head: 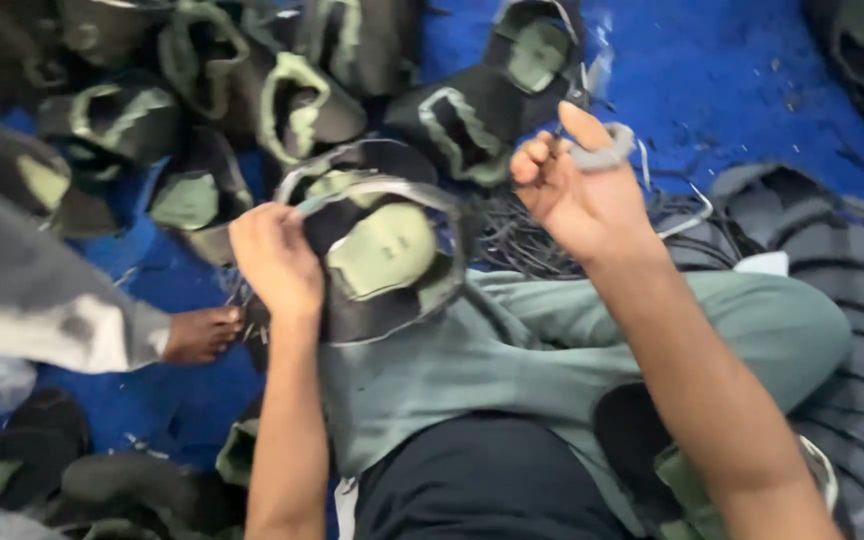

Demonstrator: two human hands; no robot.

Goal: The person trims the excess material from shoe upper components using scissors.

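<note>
My left hand point(274, 258) grips the edge of a black shoe upper with a pale green lining point(384, 252), held over my lap. My right hand point(574, 180) is raised to the right of it, its fingers closed on a pair of scissors point(607, 152) whose grey handle loops round my thumb. The blades are mostly hidden behind the hand. A thin grey strip of trimming curves along the top of the shoe upper between the two hands.
A heap of similar black and green shoe uppers point(202, 100) lies on the blue floor point(732, 70) ahead. Dark trimmed strips point(522, 235) pile near my knee. Stacked grey pieces point(842, 260) sit at right. Another person's bare foot point(202, 333) rests at left.
</note>
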